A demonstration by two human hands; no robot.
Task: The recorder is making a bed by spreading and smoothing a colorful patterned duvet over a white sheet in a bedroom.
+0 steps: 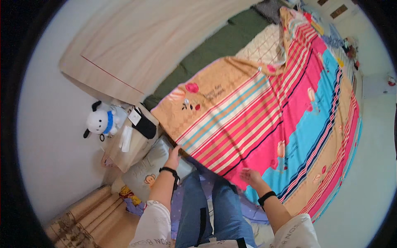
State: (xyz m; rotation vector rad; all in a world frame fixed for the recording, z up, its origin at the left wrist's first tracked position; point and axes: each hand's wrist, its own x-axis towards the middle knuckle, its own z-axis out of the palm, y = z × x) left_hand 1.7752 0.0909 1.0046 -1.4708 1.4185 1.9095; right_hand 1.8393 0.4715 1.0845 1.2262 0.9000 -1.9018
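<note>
A large striped and flowered blanket (229,114) in pink, blue, cream and tan is spread out in front of me, its far right part reaching to the top right. My left hand (174,155) is at the blanket's near left edge, next to a grey cushion (139,173) with a monkey picture; whether its fingers grip the edge is not clear. My right hand (250,177) lies at the pink part near the blanket's close edge, its fingers bent; a grip on the cloth cannot be made out. Both wrists wear black bands.
Beyond the blanket lie a dark green cover (204,52) and a cream quilted cloth (260,46). A white plush dog (99,121) and a black cloth item (145,125) rest on a cabinet at left. A wooden panel (124,52) stands behind; a tan curtain (90,214) hangs lower left.
</note>
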